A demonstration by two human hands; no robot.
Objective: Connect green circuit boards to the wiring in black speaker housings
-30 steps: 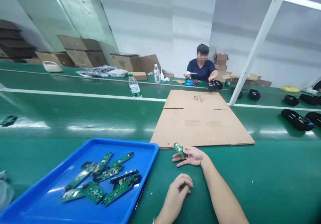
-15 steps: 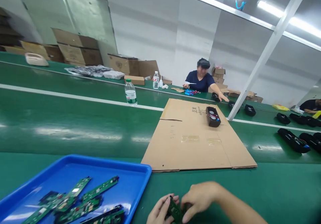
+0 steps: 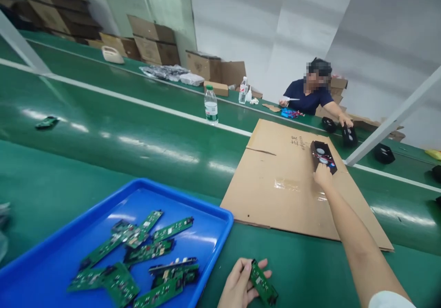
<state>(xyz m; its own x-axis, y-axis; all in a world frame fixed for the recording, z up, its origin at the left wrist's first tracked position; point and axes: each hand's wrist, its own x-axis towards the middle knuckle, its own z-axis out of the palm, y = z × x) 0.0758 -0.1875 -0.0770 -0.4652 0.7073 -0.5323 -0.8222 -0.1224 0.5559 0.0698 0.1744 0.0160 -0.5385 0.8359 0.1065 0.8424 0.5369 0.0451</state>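
Observation:
My left hand (image 3: 237,282) is closed around a green circuit board (image 3: 263,284), pinching it between thumb and fingers beside the blue tray. My right hand (image 3: 323,175) reaches far forward, its fingers curled on the near end of a black speaker box (image 3: 319,148). That box lies on the flat cardboard sheet (image 3: 262,197); two round grey speakers and red and blue wires show inside it. The blue tray (image 3: 225,220) at lower left has several green circuit boards (image 3: 148,250) scattered and overlapping in it.
A green-capped bottle (image 3: 211,108) stands on the green conveyor belt's edge. A lone circuit board (image 3: 47,122) lies far left on the belt. Across it, a co-worker (image 3: 310,99) touches a black box (image 3: 349,135). A white post (image 3: 396,117) rises at right. Cartons (image 3: 156,48) line the wall.
My right hand has left the circuit board and reached forward to the speaker box. My left hand keeps the board. The view has turned left, and the co-worker's hand is now on a black box.

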